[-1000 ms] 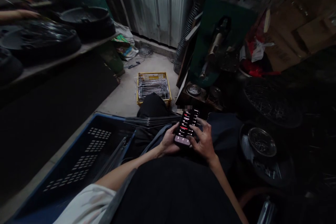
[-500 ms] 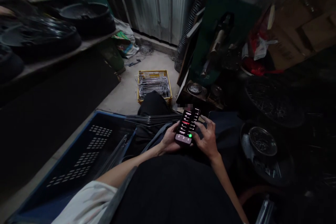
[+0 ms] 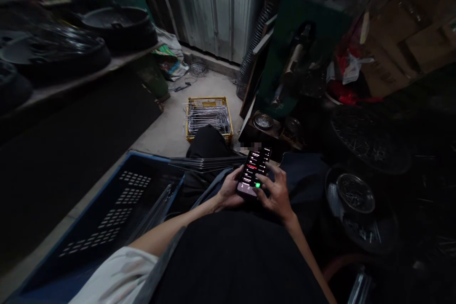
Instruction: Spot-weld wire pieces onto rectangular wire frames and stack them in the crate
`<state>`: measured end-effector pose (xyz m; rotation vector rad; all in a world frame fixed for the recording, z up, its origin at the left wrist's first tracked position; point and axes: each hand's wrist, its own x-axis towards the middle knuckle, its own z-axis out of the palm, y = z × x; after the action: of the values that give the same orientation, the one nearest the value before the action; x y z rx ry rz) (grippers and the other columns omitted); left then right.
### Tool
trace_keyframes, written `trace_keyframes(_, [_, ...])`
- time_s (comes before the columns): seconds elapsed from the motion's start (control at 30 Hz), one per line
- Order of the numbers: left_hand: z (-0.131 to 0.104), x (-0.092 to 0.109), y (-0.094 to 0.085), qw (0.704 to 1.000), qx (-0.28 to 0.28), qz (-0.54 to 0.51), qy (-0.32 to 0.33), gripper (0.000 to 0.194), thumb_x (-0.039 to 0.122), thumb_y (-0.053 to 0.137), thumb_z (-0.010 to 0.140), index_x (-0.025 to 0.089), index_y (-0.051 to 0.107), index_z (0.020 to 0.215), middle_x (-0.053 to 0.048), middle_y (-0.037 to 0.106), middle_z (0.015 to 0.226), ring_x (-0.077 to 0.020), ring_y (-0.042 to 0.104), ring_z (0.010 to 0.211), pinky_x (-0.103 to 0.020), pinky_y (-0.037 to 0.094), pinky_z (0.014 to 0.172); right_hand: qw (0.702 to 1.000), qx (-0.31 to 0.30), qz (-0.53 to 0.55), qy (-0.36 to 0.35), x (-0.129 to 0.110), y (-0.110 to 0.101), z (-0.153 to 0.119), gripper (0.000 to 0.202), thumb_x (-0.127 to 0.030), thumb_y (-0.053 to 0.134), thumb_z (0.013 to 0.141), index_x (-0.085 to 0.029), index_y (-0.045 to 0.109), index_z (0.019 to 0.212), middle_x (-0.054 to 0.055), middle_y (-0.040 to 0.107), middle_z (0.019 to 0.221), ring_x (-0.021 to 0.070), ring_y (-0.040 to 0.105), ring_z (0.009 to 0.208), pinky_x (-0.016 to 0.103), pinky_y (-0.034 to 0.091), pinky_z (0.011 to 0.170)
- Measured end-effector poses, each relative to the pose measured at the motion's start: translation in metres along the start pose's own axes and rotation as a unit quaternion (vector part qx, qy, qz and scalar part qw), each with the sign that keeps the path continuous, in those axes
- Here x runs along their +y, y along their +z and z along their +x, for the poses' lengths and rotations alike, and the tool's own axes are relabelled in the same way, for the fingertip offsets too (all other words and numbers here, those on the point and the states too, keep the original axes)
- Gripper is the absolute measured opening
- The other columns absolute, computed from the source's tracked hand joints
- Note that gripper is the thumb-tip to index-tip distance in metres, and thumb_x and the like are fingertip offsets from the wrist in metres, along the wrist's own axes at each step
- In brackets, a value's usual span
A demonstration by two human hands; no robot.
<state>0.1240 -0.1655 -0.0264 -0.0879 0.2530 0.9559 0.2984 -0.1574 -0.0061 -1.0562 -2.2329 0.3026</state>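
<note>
A smartphone (image 3: 253, 168) with a lit, dark-themed list on its screen rests in my left hand (image 3: 230, 190), whose fingers close round its left side and back. My right hand (image 3: 277, 194) is at the phone's lower right, fingers spread, the thumb and fingertips over the screen's lower part; whether they touch the glass I cannot tell. Across my lap, just left of the phone, lies a bundle of thin metal rods (image 3: 210, 164).
A blue plastic crate (image 3: 89, 199) holding more rods stands at my left. Ahead on the floor is a yellow crate (image 3: 188, 126) of bent wires. To the right are a green machine (image 3: 274, 57) and a metal bowl (image 3: 356, 192) of small parts. Black basins line the left shelf.
My right hand has shifted left and slightly down, its fingers moving further over the phone's screen. The left hand keeps its hold on the phone.
</note>
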Motion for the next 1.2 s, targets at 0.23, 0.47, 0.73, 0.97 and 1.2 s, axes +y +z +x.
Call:
trace_keyframes(0.23, [0.0,0.0,0.003,1.0,0.003,-0.002,-0.012,0.041,0.043,0.049,0.092,0.009,0.066,0.107,-0.017,0.071,0.102,-0.0319,0.067,0.092,-0.047,0.049,0.086,0.999,0.004,-0.015,0.031,0.005,-0.002,0.002,0.036,-0.039,0.061,0.088,-0.026,0.061,0.121,0.009,0.042,0.141,0.0296,0.04,0.127,0.051,0.038,0.105])
trace_keyframes(0.47, [-0.001,0.002,-0.001,1.0,0.003,0.0,-0.025,0.045,0.045,0.047,0.092,0.008,0.063,0.113,-0.019,0.07,0.103,-0.0329,0.067,0.09,-0.05,0.05,0.083,0.998,0.031,-0.023,0.039,0.009,-0.009,0.004,0.035,-0.038,0.062,0.087,-0.025,0.061,0.12,0.01,0.043,0.14,0.0292,0.041,0.126,0.05,0.037,0.105])
trace_keyframes(0.73, [0.001,0.0,0.001,1.0,-0.006,-0.005,0.003,0.042,0.04,0.048,0.093,0.007,0.064,0.114,-0.019,0.071,0.103,-0.0309,0.067,0.091,-0.042,0.051,0.082,1.0,-0.002,0.015,-0.005,-0.001,0.001,-0.005,0.032,-0.037,0.062,0.087,-0.025,0.064,0.116,0.009,0.041,0.141,0.0295,0.041,0.125,0.05,0.039,0.104])
trace_keyframes(0.97, [0.001,0.001,0.0,1.0,0.007,-0.004,0.016,0.037,0.032,0.05,0.091,0.005,0.066,0.111,-0.019,0.072,0.099,-0.0294,0.068,0.088,-0.039,0.052,0.079,1.0,-0.014,0.022,-0.006,-0.005,0.004,-0.006,0.031,-0.038,0.061,0.088,-0.025,0.064,0.116,0.009,0.042,0.14,0.0294,0.042,0.124,0.051,0.041,0.102])
trace_keyframes(1.2, [0.002,0.0,0.002,1.0,0.018,-0.011,0.005,0.037,0.035,0.05,0.091,0.006,0.066,0.107,-0.017,0.072,0.095,-0.0303,0.068,0.086,-0.042,0.051,0.081,1.0,0.004,0.012,0.017,0.002,0.003,-0.004,0.034,-0.039,0.062,0.087,-0.026,0.064,0.118,0.009,0.043,0.14,0.0293,0.042,0.124,0.05,0.04,0.103])
